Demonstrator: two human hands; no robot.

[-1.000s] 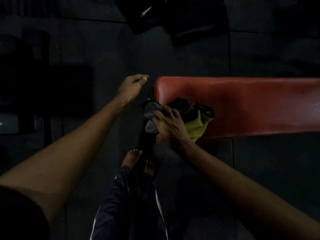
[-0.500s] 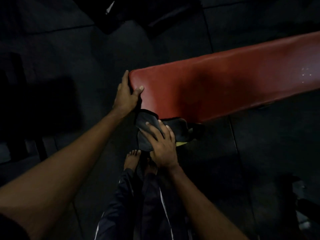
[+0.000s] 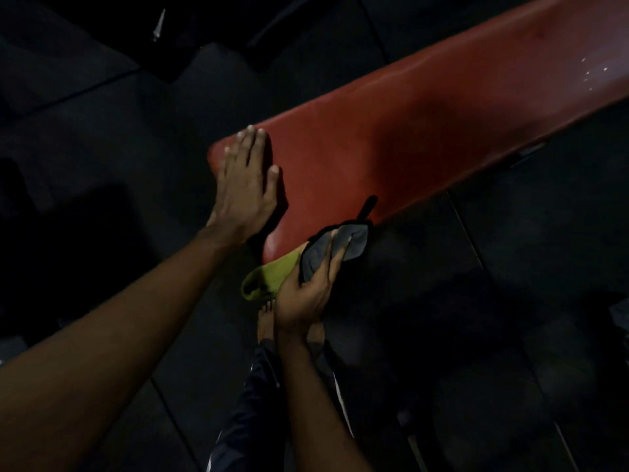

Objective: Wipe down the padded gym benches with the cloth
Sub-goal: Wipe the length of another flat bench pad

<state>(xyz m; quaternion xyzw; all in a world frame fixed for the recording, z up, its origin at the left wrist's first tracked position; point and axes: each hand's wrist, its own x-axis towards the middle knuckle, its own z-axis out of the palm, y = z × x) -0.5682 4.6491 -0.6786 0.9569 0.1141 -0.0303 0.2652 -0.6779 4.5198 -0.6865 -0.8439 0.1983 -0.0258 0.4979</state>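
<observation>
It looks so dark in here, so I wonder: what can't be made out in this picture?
The red bench: head view, far end cut off by the right edge; its frame is lost in darkness.
The cloth: partly covered by the right hand; one piece or several, unclear.
The bench's near end: partly under the flat left hand.
The dark shapes at the top: too dim to identify.
</observation>
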